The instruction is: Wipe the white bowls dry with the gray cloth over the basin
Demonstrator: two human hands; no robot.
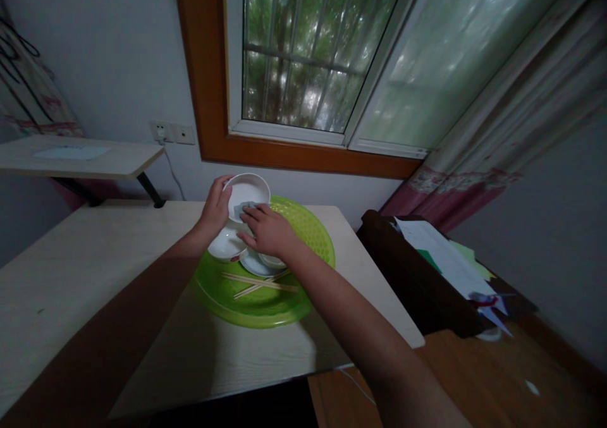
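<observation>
A white bowl (251,184) is tipped with its inside towards me, and my left hand (216,205) grips it by its left rim. My right hand (269,229) presses a light grey-blue cloth (241,209) against the inside of that bowl, fingers bent over it. Just below sits a second white bowl (225,244) with a red mark on its outside. A white plate (256,265) and another bowl (272,262), partly hidden by my right hand, lie beside it. Several wooden chopsticks (265,282) lie crossed in the round green tray (265,320) under all of these.
The tray rests on a pale wooden table (190,352). A raised shelf (118,159) with a paper stands at the left, near a wall socket (171,133). A window (308,55) is behind. Right of the table, papers (441,257) lie on a dark brown piece of furniture (408,270).
</observation>
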